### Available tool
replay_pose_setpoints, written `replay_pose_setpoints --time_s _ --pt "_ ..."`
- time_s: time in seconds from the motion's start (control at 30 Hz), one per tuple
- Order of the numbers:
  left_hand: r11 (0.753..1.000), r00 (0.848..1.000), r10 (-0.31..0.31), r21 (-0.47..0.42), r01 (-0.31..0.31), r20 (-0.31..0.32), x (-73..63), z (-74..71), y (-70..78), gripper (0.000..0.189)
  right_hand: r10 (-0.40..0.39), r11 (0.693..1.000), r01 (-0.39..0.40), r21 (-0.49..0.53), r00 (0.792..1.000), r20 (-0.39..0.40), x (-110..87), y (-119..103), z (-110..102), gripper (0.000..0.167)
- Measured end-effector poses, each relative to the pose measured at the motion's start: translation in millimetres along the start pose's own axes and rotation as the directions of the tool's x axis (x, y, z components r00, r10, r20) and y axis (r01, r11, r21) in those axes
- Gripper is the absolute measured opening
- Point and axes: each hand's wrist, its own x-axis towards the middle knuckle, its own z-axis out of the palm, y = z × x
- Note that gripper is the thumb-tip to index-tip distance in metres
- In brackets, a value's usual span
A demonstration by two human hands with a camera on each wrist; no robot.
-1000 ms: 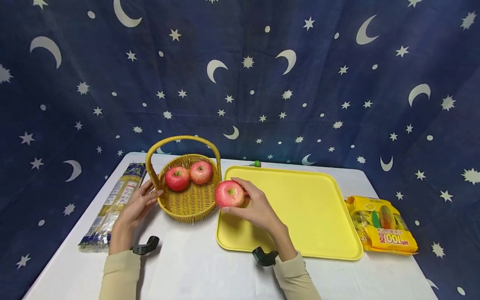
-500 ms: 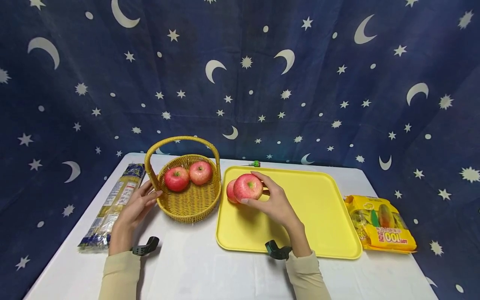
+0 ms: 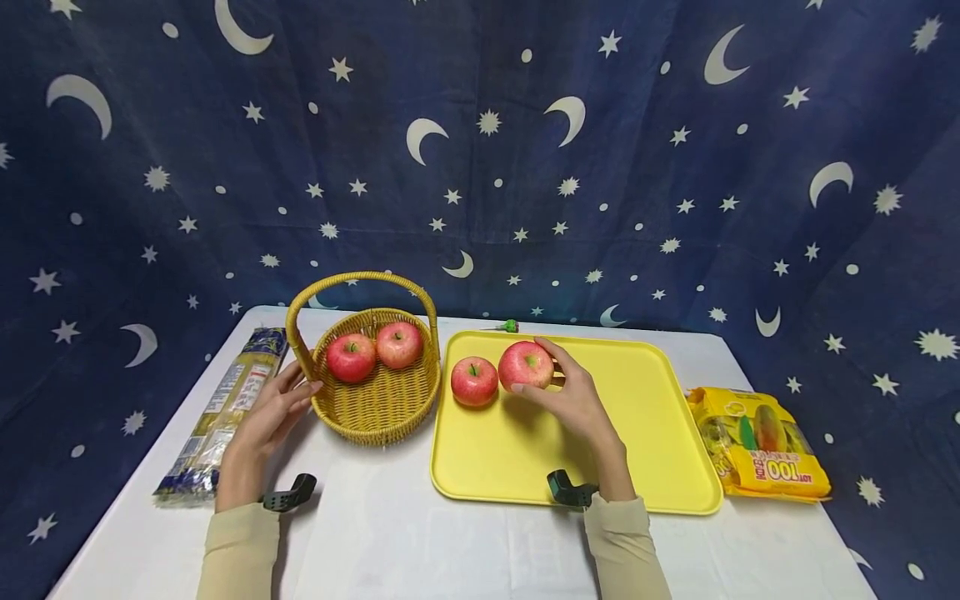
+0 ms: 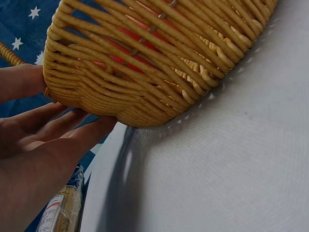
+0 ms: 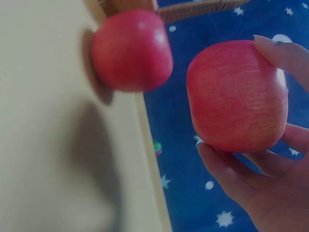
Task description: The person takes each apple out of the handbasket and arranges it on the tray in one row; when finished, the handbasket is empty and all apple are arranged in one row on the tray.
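My right hand [image 3: 573, 400] grips a red apple [image 3: 526, 365] between thumb and fingers, above the left half of the yellow tray [image 3: 622, 433]. The right wrist view shows that held apple [image 5: 236, 96] apart from the tray surface, with a shadow below it. Another apple [image 3: 474, 382] sits on the tray just left of it. My left hand [image 3: 272, 408] holds the left side of a wicker basket [image 3: 382, 408], thumb at the rim and fingers against the outer wall [image 4: 120, 82]. Inside the basket lie two more apples, one red [image 3: 351, 358] and one paler [image 3: 399, 345].
A long clear-and-blue package [image 3: 225, 417] lies left of my left arm. Right of the tray is a yellow snack bag [image 3: 761, 446]. A small green-topped item [image 3: 510, 326] lies behind the tray. The basket's tall handle [image 3: 360, 277] arches over its opening.
My right hand has carried its apple from beside the basket's rim rightward over the tray, uncovering the apple that sits there. The left hand stays at the basket.
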Motion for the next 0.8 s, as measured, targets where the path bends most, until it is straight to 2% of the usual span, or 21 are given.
replay_pose_setpoints --time_s 0.27,0.4,0.8 --pt "1.000 1.000 -0.018 0.021 0.018 -0.003 -0.8 -0.2 1.0 0.081 0.068 0.997 -0.068 -0.040 0.998 0.005 5.4 24.2 -2.9 0.087" --pt "0.999 0.999 -0.031 0.020 0.031 -0.009 -1.4 -0.6 1.5 0.082 0.075 0.995 -0.074 -0.060 0.997 0.025 7.9 33.5 -1.2 0.084" --pt "0.999 1.000 -0.028 0.018 0.028 -0.002 -0.5 -0.2 2.2 0.081 0.101 0.990 -0.095 -0.104 0.993 0.057 9.8 41.2 2.9 0.082"
